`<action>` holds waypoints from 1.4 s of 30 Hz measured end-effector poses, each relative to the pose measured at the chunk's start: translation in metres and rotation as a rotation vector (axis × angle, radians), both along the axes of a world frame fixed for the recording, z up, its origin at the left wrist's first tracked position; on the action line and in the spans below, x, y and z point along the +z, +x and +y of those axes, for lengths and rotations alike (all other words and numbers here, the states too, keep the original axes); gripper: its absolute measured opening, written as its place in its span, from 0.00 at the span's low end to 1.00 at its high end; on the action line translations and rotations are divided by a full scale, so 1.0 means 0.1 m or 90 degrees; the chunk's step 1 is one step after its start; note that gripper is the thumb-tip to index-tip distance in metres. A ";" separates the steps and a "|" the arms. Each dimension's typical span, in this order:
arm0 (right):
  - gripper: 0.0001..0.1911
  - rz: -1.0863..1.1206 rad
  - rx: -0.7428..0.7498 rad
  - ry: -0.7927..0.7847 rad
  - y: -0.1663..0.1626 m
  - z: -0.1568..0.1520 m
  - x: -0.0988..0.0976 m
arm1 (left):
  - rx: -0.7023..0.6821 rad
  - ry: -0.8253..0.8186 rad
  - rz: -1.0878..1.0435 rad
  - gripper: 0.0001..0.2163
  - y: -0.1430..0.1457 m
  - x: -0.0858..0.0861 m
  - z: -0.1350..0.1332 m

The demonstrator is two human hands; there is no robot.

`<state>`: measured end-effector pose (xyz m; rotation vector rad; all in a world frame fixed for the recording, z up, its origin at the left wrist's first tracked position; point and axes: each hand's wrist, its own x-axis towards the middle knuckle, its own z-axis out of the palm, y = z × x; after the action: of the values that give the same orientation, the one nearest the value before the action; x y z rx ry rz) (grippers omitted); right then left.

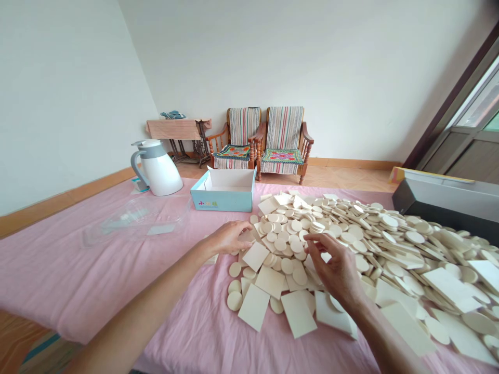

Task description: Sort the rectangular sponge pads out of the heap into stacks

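Note:
A wide heap of cream-coloured flat pieces, round discs (287,266) and rectangular tiles (270,282), is spread over a pink cloth. At the heap's left edge is my left hand (230,237), its thumb and bent fingers apart, with discs close by its fingertips. My right hand (336,264) hovers over the middle of the heap, fingers curled and the tips near the thumb. Whatever lies between those tips is too small to make out. A small stack of pieces (211,258) shows partly behind my left wrist.
Beyond my left hand stands an open light-blue box (222,200). A white-and-grey jug (159,171) and clear plastic packaging (134,221) are on the pink cloth (156,280) at left. A black box (409,200) borders the heap at right. Two wooden chairs (306,143) stand behind.

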<state>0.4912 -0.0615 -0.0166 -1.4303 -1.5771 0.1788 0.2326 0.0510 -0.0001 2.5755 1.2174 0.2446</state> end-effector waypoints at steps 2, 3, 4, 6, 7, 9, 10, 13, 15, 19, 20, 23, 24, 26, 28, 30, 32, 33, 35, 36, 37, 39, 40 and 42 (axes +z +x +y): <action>0.08 -0.005 0.000 0.002 0.00 0.00 0.00 | 0.009 0.014 -0.014 0.18 0.02 0.00 -0.01; 0.08 -0.007 0.001 0.004 -0.01 0.00 0.00 | 0.012 0.023 -0.023 0.18 0.02 0.02 -0.02; 0.08 -0.010 0.003 0.006 -0.01 0.00 0.01 | 0.014 0.032 -0.033 0.19 0.00 0.05 -0.02; 0.08 -0.011 0.004 0.005 -0.01 0.00 0.00 | 0.019 0.050 -0.055 0.20 -0.07 0.18 -0.04; 0.08 -0.009 0.003 0.002 -0.01 0.00 0.00 | 0.022 0.059 -0.064 0.21 -0.13 0.26 -0.05; 0.08 -0.003 0.000 -0.006 0.00 -0.01 -0.01 | 0.026 0.075 -0.066 0.22 -0.30 0.43 -0.08; 0.08 -0.001 -0.001 -0.009 0.01 -0.01 -0.01 | 0.020 0.080 -0.053 0.23 -0.40 0.50 -0.09; 0.09 -0.002 0.002 -0.010 0.01 -0.01 -0.01 | -0.028 0.082 0.019 0.26 -0.67 0.61 -0.18; 0.09 -0.003 0.010 -0.010 0.00 -0.01 0.00 | -0.052 0.064 0.050 0.28 -0.80 0.59 -0.24; 0.10 -0.003 0.017 -0.011 -0.02 -0.02 0.01 | -0.067 0.022 0.073 0.27 -0.89 0.45 -0.30; 0.10 -0.004 0.016 -0.009 -0.02 -0.02 0.01 | -0.071 0.015 0.072 0.28 -0.90 0.42 -0.30; 0.10 -0.005 0.016 -0.009 -0.02 -0.02 0.00 | -0.081 0.004 0.059 0.30 -0.92 0.36 -0.28; 0.10 -0.005 0.016 -0.012 -0.02 -0.02 0.00 | -0.080 0.002 0.054 0.31 -0.93 0.34 -0.27; 0.09 -0.007 0.017 -0.016 -0.02 -0.02 0.00 | -0.076 -0.008 0.053 0.34 -0.94 0.32 -0.26; 0.09 -0.009 0.018 -0.015 -0.02 -0.02 0.01 | -0.069 -0.031 0.061 0.38 -0.94 0.30 -0.25; 0.09 -0.008 0.021 -0.013 -0.03 -0.03 0.02 | -0.061 -0.053 0.073 0.41 -0.91 0.29 -0.26; 0.09 -0.003 0.024 -0.013 -0.03 -0.03 0.03 | -0.050 -0.067 0.081 0.43 -0.87 0.27 -0.27; 0.09 -0.001 0.025 -0.013 -0.03 -0.03 0.03 | -0.044 -0.069 0.082 0.43 -0.85 0.26 -0.28; 0.09 -0.003 0.026 -0.013 -0.03 -0.02 0.03 | -0.031 -0.067 0.082 0.40 -0.83 0.25 -0.28; 0.09 -0.006 0.025 -0.012 -0.03 -0.02 0.02 | -0.025 -0.064 0.079 0.38 -0.83 0.24 -0.28; 0.09 -0.010 0.024 -0.011 -0.03 -0.02 0.02 | -0.022 -0.060 0.075 0.36 -0.84 0.24 -0.28; 0.09 -0.012 0.023 -0.011 -0.03 -0.02 0.01 | -0.025 -0.055 0.067 0.32 -0.86 0.23 -0.26; 0.09 -0.011 0.022 -0.011 -0.03 -0.02 0.00 | -0.030 -0.053 0.064 0.30 -0.87 0.23 -0.26; 0.09 -0.011 0.022 -0.011 -0.03 -0.02 -0.01 | -0.042 -0.051 0.062 0.28 -0.88 0.23 -0.24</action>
<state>0.4882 -0.0634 -0.0172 -1.4217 -1.6189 0.2020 0.1441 0.0266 0.0232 2.5791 1.1469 0.0556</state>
